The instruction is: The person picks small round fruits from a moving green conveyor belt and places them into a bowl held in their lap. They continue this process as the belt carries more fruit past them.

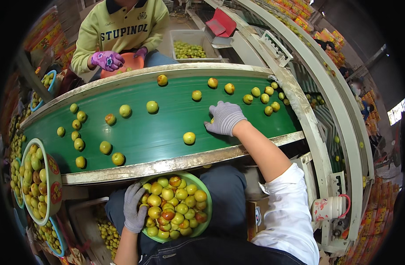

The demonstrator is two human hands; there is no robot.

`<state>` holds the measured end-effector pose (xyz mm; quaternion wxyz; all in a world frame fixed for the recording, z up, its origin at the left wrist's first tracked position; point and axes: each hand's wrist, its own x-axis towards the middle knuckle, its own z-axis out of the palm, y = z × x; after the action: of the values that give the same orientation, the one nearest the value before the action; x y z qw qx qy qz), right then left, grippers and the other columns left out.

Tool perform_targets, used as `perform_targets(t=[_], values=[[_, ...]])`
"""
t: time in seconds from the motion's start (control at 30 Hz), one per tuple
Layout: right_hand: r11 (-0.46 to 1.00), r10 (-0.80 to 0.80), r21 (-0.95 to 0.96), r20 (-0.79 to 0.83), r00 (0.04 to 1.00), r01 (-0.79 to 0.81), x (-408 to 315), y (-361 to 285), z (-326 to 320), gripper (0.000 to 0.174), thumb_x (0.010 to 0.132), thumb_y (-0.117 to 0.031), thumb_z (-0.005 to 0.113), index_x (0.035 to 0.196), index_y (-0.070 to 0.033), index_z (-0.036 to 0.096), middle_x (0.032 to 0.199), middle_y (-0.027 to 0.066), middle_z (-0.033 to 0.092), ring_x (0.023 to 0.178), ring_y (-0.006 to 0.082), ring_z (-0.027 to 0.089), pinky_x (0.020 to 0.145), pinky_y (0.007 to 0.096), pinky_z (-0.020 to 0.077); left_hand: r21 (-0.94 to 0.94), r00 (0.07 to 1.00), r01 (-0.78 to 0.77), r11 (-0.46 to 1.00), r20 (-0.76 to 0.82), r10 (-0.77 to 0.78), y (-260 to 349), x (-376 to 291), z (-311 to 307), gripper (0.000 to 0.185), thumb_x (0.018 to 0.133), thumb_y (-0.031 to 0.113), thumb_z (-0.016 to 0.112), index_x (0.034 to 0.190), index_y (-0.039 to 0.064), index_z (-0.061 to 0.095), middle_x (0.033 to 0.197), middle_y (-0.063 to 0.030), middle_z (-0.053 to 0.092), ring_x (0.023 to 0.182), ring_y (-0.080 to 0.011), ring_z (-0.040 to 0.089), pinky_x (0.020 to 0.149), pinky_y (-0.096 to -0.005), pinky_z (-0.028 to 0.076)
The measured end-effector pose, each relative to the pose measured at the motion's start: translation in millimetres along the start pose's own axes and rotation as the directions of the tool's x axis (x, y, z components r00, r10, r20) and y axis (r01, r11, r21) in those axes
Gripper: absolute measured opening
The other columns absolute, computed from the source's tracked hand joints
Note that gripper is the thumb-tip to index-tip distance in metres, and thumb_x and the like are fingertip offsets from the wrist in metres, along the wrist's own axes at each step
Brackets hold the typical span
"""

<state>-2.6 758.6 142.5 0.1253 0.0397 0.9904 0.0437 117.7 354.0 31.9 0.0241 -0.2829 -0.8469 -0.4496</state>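
Note:
Jujube-like green fruits, some with brown patches, lie scattered on a green conveyor belt (169,122). Over the belt, right of centre, is my right hand (225,118) in a grey striped glove, its fingers curled partly round a yellow-green fruit (212,120). A single fruit (189,138) lies to its left. On my lap a light green plastic basin (207,218) is heaped with fruits (176,208). My left hand (134,208), gloved the same way, rests at the basin's left edge with its fingers over the rim, touching the fruits; its exact grip is unclear.
Across the belt a person (123,36) in purple patterned gloves holds an orange basin (136,61). A full pale bucket (55,185) stands at left. Crates of fruit stand beyond the belt (172,43) and below left (79,215). Metal conveyor rails and a flowered flask (328,208) are at right.

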Motion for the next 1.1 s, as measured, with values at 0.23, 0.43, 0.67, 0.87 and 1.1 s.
perform_targets(t=[0.23,0.43,0.67,0.87,1.1], values=[[0.942,0.283,0.234,-0.174,0.943,-0.239,77,36,4,0.067,0.079,-0.045,0.063,0.141,-0.025,0.05,0.131,0.0189,0.055,0.12,0.0375,0.057,0.1,0.0457,0.0483,-0.062,0.998,0.066,0.996,0.011,-0.065,-6,-1,-6,0.052,0.091,0.029,0.053,0.133,-0.002,0.054,0.139,-0.0277,0.049,0.13,-0.0465,0.044,0.112,-0.0475,0.032],[0.956,0.097,0.293,-0.247,0.964,-0.021,50,-18,17,0.046,0.083,-0.029,0.062,0.129,-0.03,0.059,0.125,0.016,0.057,0.118,0.035,0.056,0.101,0.0436,0.0475,-0.334,0.914,0.345,0.877,-0.095,-0.395,-34,-8,-6,0.048,0.1,0.029,0.048,0.132,-0.006,0.054,0.138,-0.0262,0.052,0.136,-0.0385,0.043,0.114,-0.0383,0.03],[0.632,-0.364,0.509,-0.471,0.804,0.584,-146,-124,30,0.046,0.072,-0.012,0.072,0.118,-0.014,0.066,0.116,0.0166,0.059,0.101,0.0365,0.062,0.09,0.0438,0.0541,-0.161,0.91,0.342,0.926,-0.191,-0.369,-18,-8,-5,0.031,0.096,0.017,0.054,0.118,-0.003,0.06,0.118,-0.0235,0.059,0.111,-0.0386,0.058,0.099,-0.0398,0.045],[0.762,-0.26,0.433,-0.477,0.84,0.481,-184,-150,114,0.042,0.084,-0.012,0.065,0.126,-0.008,0.061,0.131,0.0206,0.056,0.119,0.04,0.055,0.106,0.0428,0.0436,0.006,0.928,0.365,0.931,-0.075,-0.364,-25,12,-1,0.031,0.097,0.023,0.05,0.112,-0.001,0.062,0.108,-0.0223,0.065,0.103,-0.0412,0.06,0.091,-0.0415,0.049],[0.419,-0.182,0.802,0.534,0.826,-0.426,-256,-96,83,0.029,0.1,-0.024,0.05,0.099,0.0,0.066,0.073,0.0109,0.07,0.059,0.0142,0.064,0.056,0.0289,0.0534,0.38,0.916,0.256,0.889,0.198,-0.348,-80,39,7,0.028,0.095,0.02,0.044,0.092,0.002,0.065,0.09,-0.0215,0.069,0.084,-0.0412,0.066,0.077,-0.0493,0.052]])
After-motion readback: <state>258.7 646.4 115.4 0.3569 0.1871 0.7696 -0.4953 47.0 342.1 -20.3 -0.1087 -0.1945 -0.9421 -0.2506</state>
